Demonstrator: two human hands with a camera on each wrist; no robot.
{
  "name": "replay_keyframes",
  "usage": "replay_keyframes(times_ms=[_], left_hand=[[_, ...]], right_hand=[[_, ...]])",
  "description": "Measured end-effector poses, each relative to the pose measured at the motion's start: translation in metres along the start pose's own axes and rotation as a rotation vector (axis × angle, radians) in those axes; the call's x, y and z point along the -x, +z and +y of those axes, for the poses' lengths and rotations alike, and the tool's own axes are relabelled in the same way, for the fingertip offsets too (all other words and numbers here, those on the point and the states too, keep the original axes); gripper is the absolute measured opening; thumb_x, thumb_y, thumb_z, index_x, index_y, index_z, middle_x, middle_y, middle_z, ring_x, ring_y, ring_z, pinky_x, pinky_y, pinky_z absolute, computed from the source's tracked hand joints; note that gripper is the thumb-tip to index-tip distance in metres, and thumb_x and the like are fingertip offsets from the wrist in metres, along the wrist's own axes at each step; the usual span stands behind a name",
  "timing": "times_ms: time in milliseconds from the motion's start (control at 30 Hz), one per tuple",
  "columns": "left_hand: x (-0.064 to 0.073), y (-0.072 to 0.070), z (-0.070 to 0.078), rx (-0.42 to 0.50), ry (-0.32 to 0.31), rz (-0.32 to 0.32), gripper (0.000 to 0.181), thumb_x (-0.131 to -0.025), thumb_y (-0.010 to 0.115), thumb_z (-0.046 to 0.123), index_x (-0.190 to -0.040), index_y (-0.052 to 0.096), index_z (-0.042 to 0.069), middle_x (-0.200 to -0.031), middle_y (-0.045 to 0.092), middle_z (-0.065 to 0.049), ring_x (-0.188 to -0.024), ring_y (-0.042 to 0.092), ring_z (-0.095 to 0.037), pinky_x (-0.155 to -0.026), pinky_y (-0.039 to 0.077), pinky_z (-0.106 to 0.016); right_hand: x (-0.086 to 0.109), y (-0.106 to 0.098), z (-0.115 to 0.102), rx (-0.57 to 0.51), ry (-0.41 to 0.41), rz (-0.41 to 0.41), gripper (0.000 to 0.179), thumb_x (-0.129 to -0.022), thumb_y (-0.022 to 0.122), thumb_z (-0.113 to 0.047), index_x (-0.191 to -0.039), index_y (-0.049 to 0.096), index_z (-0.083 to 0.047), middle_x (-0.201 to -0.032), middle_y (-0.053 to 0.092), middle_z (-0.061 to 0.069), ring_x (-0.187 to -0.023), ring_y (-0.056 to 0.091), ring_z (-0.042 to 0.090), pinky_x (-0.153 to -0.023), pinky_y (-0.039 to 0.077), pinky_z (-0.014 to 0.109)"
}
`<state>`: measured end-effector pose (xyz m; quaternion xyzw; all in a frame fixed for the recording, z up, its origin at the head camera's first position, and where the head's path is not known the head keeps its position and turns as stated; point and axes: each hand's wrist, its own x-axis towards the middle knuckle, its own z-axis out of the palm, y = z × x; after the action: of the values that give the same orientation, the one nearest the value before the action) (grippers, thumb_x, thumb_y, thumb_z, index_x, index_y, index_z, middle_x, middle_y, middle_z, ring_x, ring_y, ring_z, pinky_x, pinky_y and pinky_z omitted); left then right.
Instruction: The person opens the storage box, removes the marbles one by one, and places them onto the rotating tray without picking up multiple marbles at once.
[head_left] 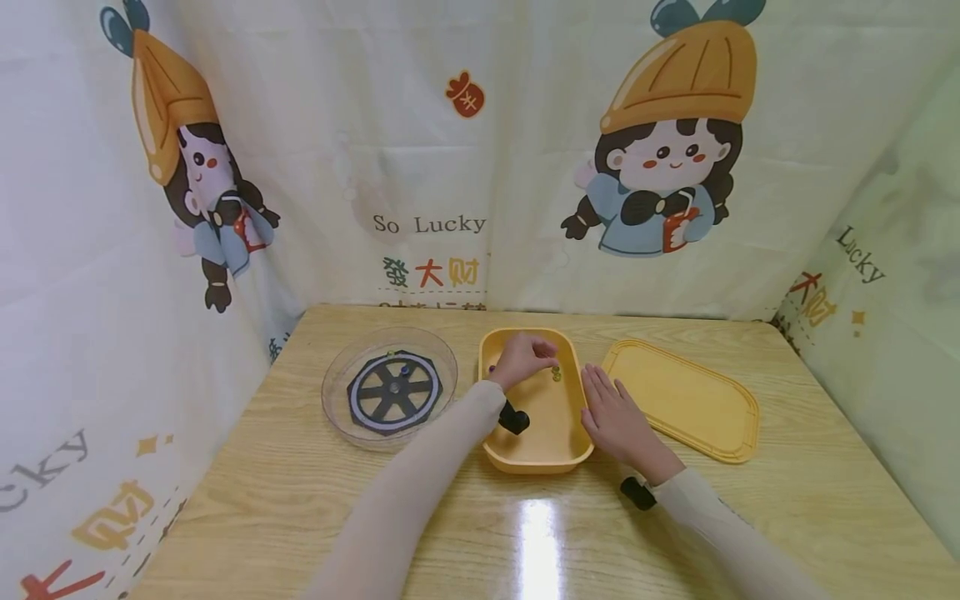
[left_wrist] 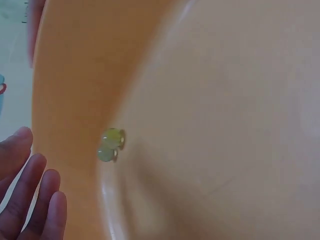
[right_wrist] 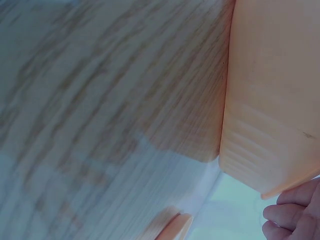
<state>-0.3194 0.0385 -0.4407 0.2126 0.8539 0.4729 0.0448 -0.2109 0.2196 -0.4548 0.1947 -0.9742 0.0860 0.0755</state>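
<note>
- The left hand (head_left: 525,358) reaches into the box (head_left: 532,429) at the centre of the frame; its fingers are loosely bent and a little apart, with nothing visible between them in the left wrist view.
- The right hand (head_left: 618,421) lies flat along the box's right side, fingers straight and close together; in the right wrist view its fingertips are at the rim, lower right of the frame.
- Two yellow-green beads (left_wrist: 111,144) sit side by side on the box floor, close to the wall, left of centre in the left wrist view; in the head view they lie just below the left fingertips.
- A small dark bead (head_left: 492,368) shows at the box's left edge, partly hidden by the left hand.
- The lid (head_left: 682,400), yellow like the box, lies flat on the surface (head_left: 270,500) at right of centre.
- A clear round dish (head_left: 337,400) stands left of the box, apart from it.
- A black wheel (head_left: 395,387) with a pale ring shows within the dish's outline, a blue bead (head_left: 405,370) on its upper right and a yellowish bead (head_left: 391,353) at its top edge.
- A cloth (head_left: 525,150) printed with cartoon figures hangs across the upper frame.
</note>
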Motion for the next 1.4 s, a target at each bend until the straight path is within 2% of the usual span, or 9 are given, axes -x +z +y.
replay_keyframes(times_ms=[200, 467, 633, 833, 1133, 1400], left_hand=[[-0.003, 0.004, 0.0, -0.063, 0.002, -0.047, 0.02, -0.079, 0.073, 0.009, -0.099, 0.073, 0.003, -0.093, 0.073, -0.008, -0.085, 0.067, -0.017, -0.075, 0.052, -0.022], [-0.009, 0.011, -0.005, -0.239, 0.025, -0.092, 0.014, -0.078, 0.075, 0.011, -0.092, 0.074, 0.007, -0.088, 0.074, -0.004, -0.08, 0.063, -0.012, -0.074, 0.049, -0.019], [-0.01, 0.011, -0.004, -0.32, 0.0, -0.118, 0.011, -0.079, 0.075, 0.015, -0.089, 0.075, 0.01, -0.087, 0.073, -0.001, -0.077, 0.063, -0.01, -0.072, 0.049, -0.019], [-0.012, 0.014, -0.006, -0.401, -0.011, -0.121, 0.011, -0.078, 0.075, 0.016, -0.089, 0.076, 0.012, -0.083, 0.073, 0.002, -0.071, 0.06, -0.006, -0.067, 0.047, -0.016], [-0.015, 0.02, -0.007, -0.479, 0.014, -0.116, 0.008, -0.08, 0.072, 0.013, -0.087, 0.076, 0.013, -0.084, 0.073, 0.004, -0.071, 0.059, -0.006, -0.067, 0.047, -0.015], [-0.017, 0.026, -0.01, -0.487, 0.052, -0.101, 0.008, -0.078, 0.072, 0.012, -0.085, 0.076, 0.014, -0.084, 0.073, 0.004, -0.072, 0.062, -0.006, -0.065, 0.047, -0.015]], right_hand=[[0.0, 0.001, 0.0, -0.002, -0.001, 0.004, 0.059, -0.095, 0.045, -0.018, -0.143, 0.025, 0.009, -0.15, 0.029, 0.024, -0.14, 0.027, 0.038, -0.11, 0.024, 0.056], [0.0, 0.0, 0.0, 0.004, -0.005, 0.009, 0.059, -0.095, 0.045, -0.018, -0.143, 0.026, 0.01, -0.15, 0.029, 0.025, -0.139, 0.028, 0.039, -0.11, 0.025, 0.056], [0.0, 0.0, 0.0, 0.0, -0.003, 0.008, 0.059, -0.095, 0.045, -0.018, -0.143, 0.026, 0.01, -0.15, 0.029, 0.024, -0.14, 0.028, 0.038, -0.11, 0.025, 0.056], [0.0, 0.0, -0.001, -0.005, 0.002, 0.003, 0.059, -0.095, 0.045, -0.018, -0.143, 0.026, 0.009, -0.15, 0.029, 0.024, -0.14, 0.027, 0.038, -0.111, 0.024, 0.056], [0.0, -0.001, -0.002, -0.001, 0.008, 0.0, 0.059, -0.095, 0.045, -0.018, -0.143, 0.025, 0.009, -0.15, 0.029, 0.024, -0.14, 0.027, 0.038, -0.111, 0.024, 0.055], [-0.001, -0.001, -0.002, -0.006, 0.014, -0.01, 0.059, -0.095, 0.044, -0.017, -0.144, 0.025, 0.009, -0.151, 0.028, 0.024, -0.14, 0.027, 0.038, -0.111, 0.023, 0.055]])
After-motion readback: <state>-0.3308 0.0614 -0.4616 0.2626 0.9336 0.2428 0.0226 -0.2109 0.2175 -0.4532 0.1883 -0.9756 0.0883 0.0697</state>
